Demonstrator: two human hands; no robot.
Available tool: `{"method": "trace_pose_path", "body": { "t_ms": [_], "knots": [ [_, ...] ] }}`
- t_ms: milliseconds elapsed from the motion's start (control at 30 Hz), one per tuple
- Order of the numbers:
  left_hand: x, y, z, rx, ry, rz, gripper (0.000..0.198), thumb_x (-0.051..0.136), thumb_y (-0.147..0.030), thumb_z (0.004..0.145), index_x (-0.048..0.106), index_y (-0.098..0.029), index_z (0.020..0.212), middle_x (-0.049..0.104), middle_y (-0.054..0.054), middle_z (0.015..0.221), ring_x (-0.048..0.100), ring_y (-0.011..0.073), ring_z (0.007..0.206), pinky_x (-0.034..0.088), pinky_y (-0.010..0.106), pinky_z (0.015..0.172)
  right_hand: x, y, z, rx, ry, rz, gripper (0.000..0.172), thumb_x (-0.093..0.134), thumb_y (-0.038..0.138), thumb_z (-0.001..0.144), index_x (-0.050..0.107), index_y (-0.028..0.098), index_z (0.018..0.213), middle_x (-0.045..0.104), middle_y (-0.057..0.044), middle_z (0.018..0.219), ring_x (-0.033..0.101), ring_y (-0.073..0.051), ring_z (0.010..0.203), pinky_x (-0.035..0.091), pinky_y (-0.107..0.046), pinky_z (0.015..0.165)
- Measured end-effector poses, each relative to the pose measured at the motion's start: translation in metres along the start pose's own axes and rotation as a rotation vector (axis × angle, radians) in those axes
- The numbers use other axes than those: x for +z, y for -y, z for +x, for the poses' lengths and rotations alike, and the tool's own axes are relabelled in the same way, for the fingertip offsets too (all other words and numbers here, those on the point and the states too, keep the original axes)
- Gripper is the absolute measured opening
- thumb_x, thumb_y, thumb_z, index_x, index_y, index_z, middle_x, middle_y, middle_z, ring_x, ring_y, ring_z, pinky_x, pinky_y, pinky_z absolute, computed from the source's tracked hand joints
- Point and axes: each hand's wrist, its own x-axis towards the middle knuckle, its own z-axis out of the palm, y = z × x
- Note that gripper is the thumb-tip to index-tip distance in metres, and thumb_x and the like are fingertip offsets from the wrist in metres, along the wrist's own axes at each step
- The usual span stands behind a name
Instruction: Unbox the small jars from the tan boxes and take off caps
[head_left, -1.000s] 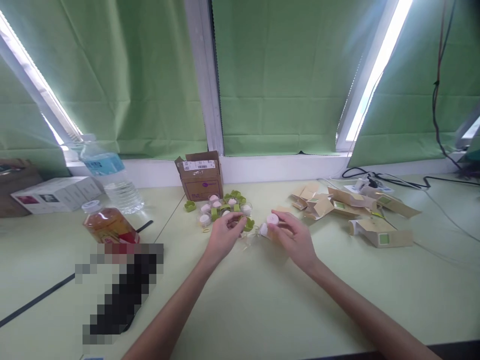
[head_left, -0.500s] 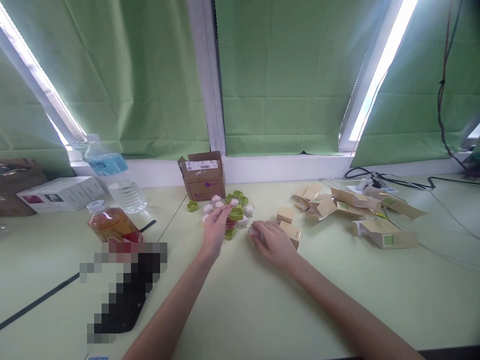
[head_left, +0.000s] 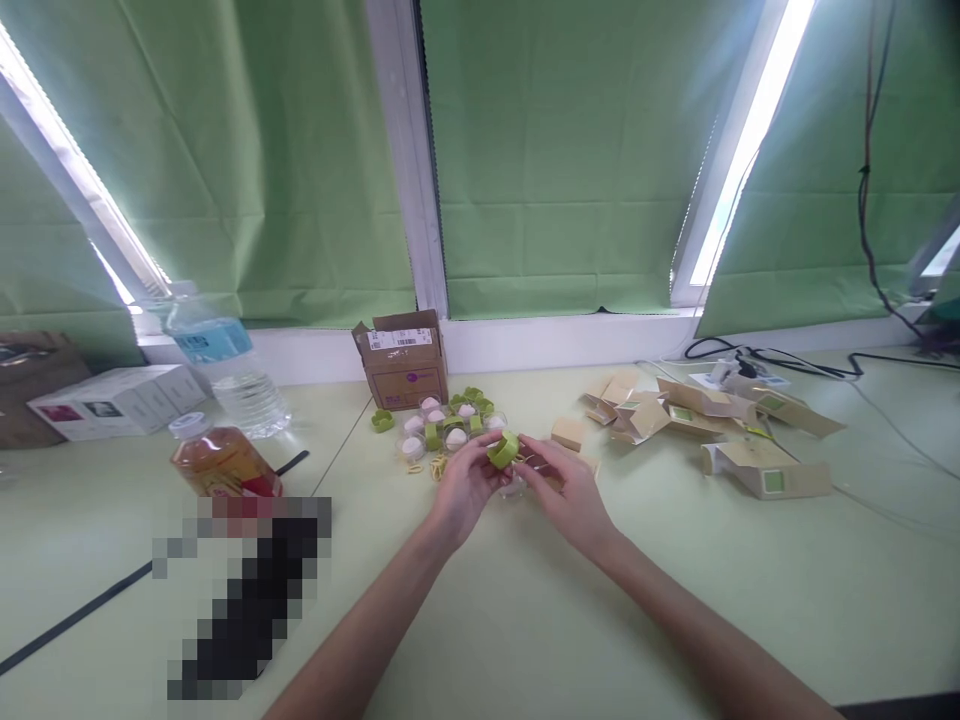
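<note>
Half a second back, saw green piece (head_left: 503,451) in left hand (head_left: 463,492) over the cluster of pink-topped clear cups (head_left: 456,438), with right hand (head_left: 574,500) down by small carton (head_left: 568,433). Now see both brought together, in front of the cluster, low over the table (head_left: 480,620).

Find green piece between the two: pinched in left fingertips; right fingertips at its right side, cannot tell if gripping. Note yellow-green colour, small size, rounded form, much like green pieces (head_left: 472,398) among the cups.

Of labels, noted white one with barcode (head_left: 400,338) and purple mark (head_left: 412,378) on brown box (head_left: 390,388); also blue label (head_left: 212,342) on clear bottle (head_left: 251,395). Cannot read any wording.
</note>
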Motion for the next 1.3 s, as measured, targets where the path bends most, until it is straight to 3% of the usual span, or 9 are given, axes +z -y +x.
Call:
{"method": "trace_pose_path", "body": {
  "t_ms": [233, 433, 600, 700, 800, 933, 1067, 1200, 1300],
  "knots": [
    [-0.001, 0.000, -0.002, -0.042, -0.002, -0.008, 0.024, 0.065, -0.024, 0.083, 0.064, -0.015, 0.105, 0.069, 0.007, 0.092, 0.064, 0.0151, 0.074, 0.053, 0.029, 0.072, -0.003, 0.004, 0.006, 0.340, 0.025, 0.260, 0.038, 0.068, 0.052, 0.089, 0.074, 0.018, 0.104, 0.070, -0.003, 0.071, 0.063, -0.015, 0.058, 0.056, -0.029, 0.054],
    [-0.001, 0.006, -0.002, 0.082, 0.027, 0.072, 0.025, 0.067, -0.031, 0.086, 0.062, -0.017, 0.106, 0.068, 0.007, 0.095, 0.064, 0.0161, 0.078, 0.051, 0.029, 0.071, 0.000, 0.010, 0.006, 0.487, 0.084, 0.533, 0.042, 0.078, 0.059, 0.077, 0.065, 0.019, 0.085, 0.076, -0.005, 0.081, 0.072, -0.019, 0.070, 0.062, -0.033, 0.064],
    [0.005, 0.008, -0.005, 0.170, 0.069, 0.182, 0.038, 0.062, -0.051, 0.092, 0.061, -0.018, 0.109, 0.069, 0.010, 0.107, 0.064, 0.0168, 0.080, 0.054, 0.032, 0.073, -0.001, 0.001, 0.006, 0.376, 0.065, 0.429, 0.039, 0.080, 0.054, 0.078, 0.066, 0.018, 0.081, 0.074, -0.004, 0.071, 0.068, -0.016, 0.063, 0.059, -0.031, 0.063],
    [0.009, 0.008, -0.009, 0.246, 0.062, 0.409, 0.049, 0.075, -0.049, 0.084, 0.061, -0.019, 0.119, 0.068, 0.010, 0.113, 0.065, 0.0177, 0.087, 0.056, 0.031, 0.078, -0.003, -0.001, 0.003, 0.259, 0.043, 0.290, 0.032, 0.072, 0.051, 0.088, 0.065, 0.019, 0.083, 0.072, -0.004, 0.071, 0.067, -0.017, 0.063, 0.057, -0.031, 0.061],
    [0.009, 0.007, -0.011, 0.318, 0.008, 0.615, 0.052, 0.082, -0.042, 0.079, 0.066, -0.019, 0.123, 0.069, 0.009, 0.116, 0.066, 0.0206, 0.100, 0.056, 0.030, 0.084, -0.006, -0.001, 0.000, -0.011, 0.057, -0.002, 0.024, 0.059, 0.042, 0.099, 0.065, 0.021, 0.087, 0.071, -0.005, 0.078, 0.067, -0.018, 0.071, 0.057, -0.032, 0.066],
    [0.004, -0.003, -0.009, 0.307, 0.039, 0.621, 0.051, 0.084, -0.040, 0.076, 0.072, -0.017, 0.120, 0.074, 0.009, 0.112, 0.068, 0.0240, 0.103, 0.057, 0.034, 0.088, -0.009, 0.002, -0.002, -0.301, 0.042, -0.233, 0.019, 0.050, 0.029, 0.104, 0.065, 0.023, 0.094, 0.070, -0.004, 0.083, 0.066, -0.018, 0.076, 0.056, -0.030, 0.069],
    [0.000, -0.017, -0.009, 0.200, 0.140, 0.548, 0.062, 0.089, -0.028, 0.070, 0.070, -0.017, 0.127, 0.075, 0.010, 0.116, 0.069, 0.0269, 0.112, 0.055, 0.042, 0.101, -0.012, 0.001, -0.001, -0.240, 0.005, -0.190, 0.013, 0.054, 0.028, 0.102, 0.066, 0.023, 0.103, 0.071, -0.004, 0.086, 0.068, -0.017, 0.074, 0.057, -0.030, 0.067],
    [-0.002, -0.022, -0.009, 0.252, 0.170, 0.520, 0.057, 0.090, -0.021, 0.067, 0.071, -0.018, 0.121, 0.073, 0.011, 0.122, 0.067, 0.0276, 0.117, 0.053, 0.043, 0.104, -0.015, -0.001, 0.002, -0.248, 0.016, -0.178, 0.026, 0.059, 0.028, 0.100, 0.066, 0.025, 0.125, 0.074, -0.006, 0.098, 0.070, -0.019, 0.084, 0.060, -0.034, 0.078],
    [-0.001, -0.021, -0.009, 0.289, 0.193, 0.541, 0.052, 0.089, -0.020, 0.070, 0.071, -0.018, 0.118, 0.072, 0.012, 0.124, 0.068, 0.0262, 0.111, 0.055, 0.042, 0.100, -0.015, 0.001, 0.004, -0.251, 0.015, -0.164, 0.019, 0.060, 0.028, 0.099, 0.073, 0.024, 0.112, 0.073, -0.007, 0.095, 0.069, -0.020, 0.085, 0.059, -0.034, 0.077]
  ]
}}
